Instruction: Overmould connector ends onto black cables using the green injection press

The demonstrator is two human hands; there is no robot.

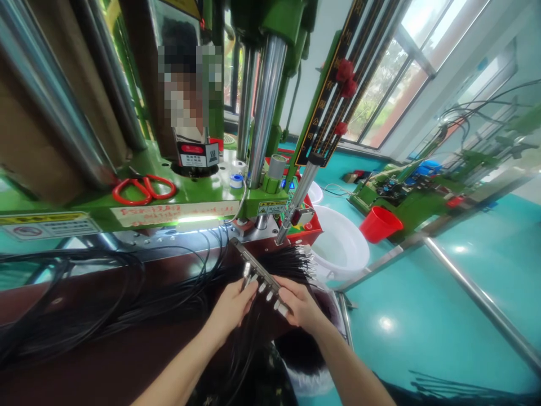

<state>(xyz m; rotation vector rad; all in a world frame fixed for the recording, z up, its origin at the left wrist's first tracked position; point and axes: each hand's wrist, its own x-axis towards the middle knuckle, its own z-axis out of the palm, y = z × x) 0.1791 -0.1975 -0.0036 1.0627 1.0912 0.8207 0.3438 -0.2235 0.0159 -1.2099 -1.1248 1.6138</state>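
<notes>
Fingers of the right hand [298, 304] are clamped on the near end of a dark metal bar [258, 269], held up just in front of the green machine [194, 193]. The left hand [231, 303] has its fingers closed together on a silver connector [247, 270] beside the bar. Red-handled scissors [148, 186] lie on the machine, black cables [291, 261] before it, a white tub [358, 255] to its right.

Red-handled scissors [149, 189] lie near the front edge of the green press platform [192, 193], left of a small blue-and-white roll [236, 181] that sits by the same edge, nearer its right corner. Beyond that corner, a round white tub [362, 239] stands near a red bucket [381, 226], which is beside another green machine [416, 211] on the teal floor [465, 282]
</notes>
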